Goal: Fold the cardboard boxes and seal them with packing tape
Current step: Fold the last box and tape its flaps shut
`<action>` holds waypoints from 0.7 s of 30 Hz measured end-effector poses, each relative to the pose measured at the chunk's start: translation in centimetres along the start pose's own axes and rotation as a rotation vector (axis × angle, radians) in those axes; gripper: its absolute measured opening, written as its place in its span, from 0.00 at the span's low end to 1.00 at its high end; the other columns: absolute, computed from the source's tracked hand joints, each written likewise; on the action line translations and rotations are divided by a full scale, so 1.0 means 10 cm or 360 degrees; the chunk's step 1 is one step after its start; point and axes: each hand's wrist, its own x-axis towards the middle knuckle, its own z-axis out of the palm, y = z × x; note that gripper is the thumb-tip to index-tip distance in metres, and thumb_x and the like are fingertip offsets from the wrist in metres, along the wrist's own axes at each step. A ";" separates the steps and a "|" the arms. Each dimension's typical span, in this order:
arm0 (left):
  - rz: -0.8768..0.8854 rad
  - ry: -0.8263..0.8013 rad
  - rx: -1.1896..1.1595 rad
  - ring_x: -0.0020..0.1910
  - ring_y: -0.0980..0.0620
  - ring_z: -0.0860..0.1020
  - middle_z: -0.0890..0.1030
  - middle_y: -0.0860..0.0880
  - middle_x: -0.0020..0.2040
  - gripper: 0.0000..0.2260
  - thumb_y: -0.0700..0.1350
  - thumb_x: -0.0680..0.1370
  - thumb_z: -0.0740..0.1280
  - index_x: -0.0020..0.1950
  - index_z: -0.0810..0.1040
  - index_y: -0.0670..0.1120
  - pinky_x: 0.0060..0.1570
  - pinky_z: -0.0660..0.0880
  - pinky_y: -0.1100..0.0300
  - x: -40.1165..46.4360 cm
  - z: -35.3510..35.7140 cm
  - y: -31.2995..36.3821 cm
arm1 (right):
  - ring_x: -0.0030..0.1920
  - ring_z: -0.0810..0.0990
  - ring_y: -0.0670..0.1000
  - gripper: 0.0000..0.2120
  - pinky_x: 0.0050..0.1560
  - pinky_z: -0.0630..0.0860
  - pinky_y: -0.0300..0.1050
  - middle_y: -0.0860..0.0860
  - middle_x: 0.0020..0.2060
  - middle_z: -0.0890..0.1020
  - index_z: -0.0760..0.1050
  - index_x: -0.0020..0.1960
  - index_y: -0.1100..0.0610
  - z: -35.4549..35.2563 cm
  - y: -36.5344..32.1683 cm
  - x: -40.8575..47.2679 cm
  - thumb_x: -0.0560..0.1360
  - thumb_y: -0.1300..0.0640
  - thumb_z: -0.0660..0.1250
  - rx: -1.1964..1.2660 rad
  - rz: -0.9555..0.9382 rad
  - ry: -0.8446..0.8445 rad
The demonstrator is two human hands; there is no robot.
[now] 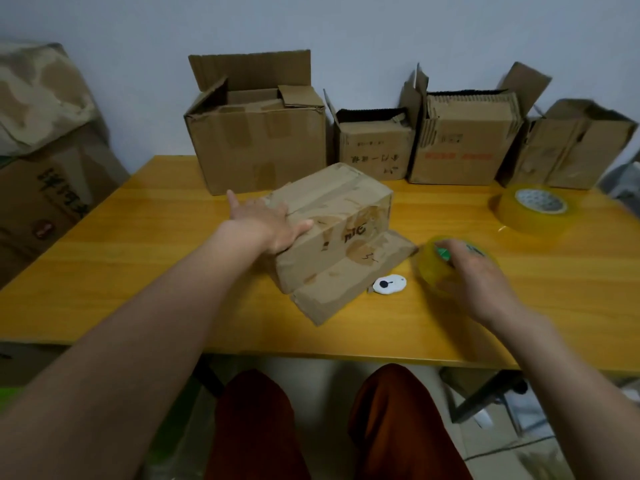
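A single wide-angle view looks forward and down from the seated person's head, taking in both forearms reaching out from the lower corners, the knees below, and the yellow counter (138,258) close in front. It faces the pale wall (346,29) behind the counter, with the row of open boxes (256,133) along the far edge near the frame's middle height. The wide lens bends the edges, and the right hand (474,271) is blurred, so detail there is probably unreliable.
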 end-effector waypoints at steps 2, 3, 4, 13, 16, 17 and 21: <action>-0.0042 -0.0014 0.0162 0.72 0.39 0.64 0.68 0.42 0.72 0.46 0.77 0.69 0.34 0.76 0.61 0.53 0.71 0.40 0.33 -0.12 -0.03 0.04 | 0.62 0.70 0.62 0.27 0.58 0.65 0.51 0.61 0.61 0.75 0.66 0.69 0.58 0.05 0.00 0.07 0.72 0.63 0.70 -0.0103 0.0010 0.0084; -0.0059 -0.0015 0.0236 0.70 0.39 0.66 0.71 0.43 0.70 0.47 0.77 0.68 0.34 0.74 0.66 0.51 0.71 0.43 0.33 -0.18 -0.03 0.05 | 0.62 0.69 0.62 0.27 0.59 0.64 0.51 0.62 0.61 0.74 0.66 0.69 0.60 0.07 -0.02 0.09 0.72 0.63 0.70 -0.0164 0.0012 0.0176; -0.0067 -0.0011 0.0305 0.69 0.40 0.68 0.73 0.43 0.68 0.47 0.77 0.68 0.34 0.71 0.70 0.49 0.71 0.47 0.34 -0.24 -0.03 0.04 | 0.61 0.69 0.62 0.26 0.59 0.64 0.52 0.62 0.61 0.74 0.67 0.69 0.61 0.10 -0.08 0.11 0.72 0.64 0.69 -0.0173 -0.0002 0.0284; 0.0014 0.0290 0.0325 0.50 0.46 0.76 0.79 0.46 0.53 0.27 0.65 0.80 0.45 0.54 0.77 0.49 0.45 0.66 0.53 -0.57 0.08 -0.31 | 0.57 0.73 0.58 0.11 0.53 0.72 0.53 0.56 0.55 0.78 0.79 0.57 0.56 0.50 -0.53 0.26 0.77 0.61 0.61 -0.0141 -0.0372 -0.0218; 0.0061 0.0434 0.0118 0.39 0.49 0.74 0.76 0.49 0.38 0.25 0.65 0.80 0.50 0.42 0.76 0.48 0.39 0.67 0.54 -0.64 0.19 -0.44 | 0.53 0.76 0.61 0.09 0.49 0.73 0.54 0.57 0.48 0.76 0.80 0.50 0.59 0.46 -0.42 0.27 0.78 0.58 0.62 -0.0176 -0.0246 -0.0116; 0.0092 0.0499 0.0023 0.38 0.49 0.74 0.76 0.50 0.35 0.25 0.65 0.79 0.52 0.40 0.77 0.48 0.39 0.68 0.54 -0.66 0.24 -0.48 | 0.52 0.76 0.62 0.09 0.47 0.73 0.54 0.58 0.47 0.76 0.79 0.50 0.61 0.45 -0.40 0.26 0.78 0.57 0.62 -0.0242 -0.0203 -0.0089; 0.0291 0.0784 -0.0669 0.58 0.50 0.72 0.79 0.50 0.54 0.18 0.61 0.78 0.61 0.53 0.84 0.51 0.57 0.69 0.52 -0.70 0.50 -0.58 | 0.56 0.74 0.61 0.13 0.50 0.72 0.53 0.59 0.53 0.74 0.76 0.60 0.62 0.42 -0.49 0.17 0.76 0.63 0.62 -0.0299 -0.0221 0.0073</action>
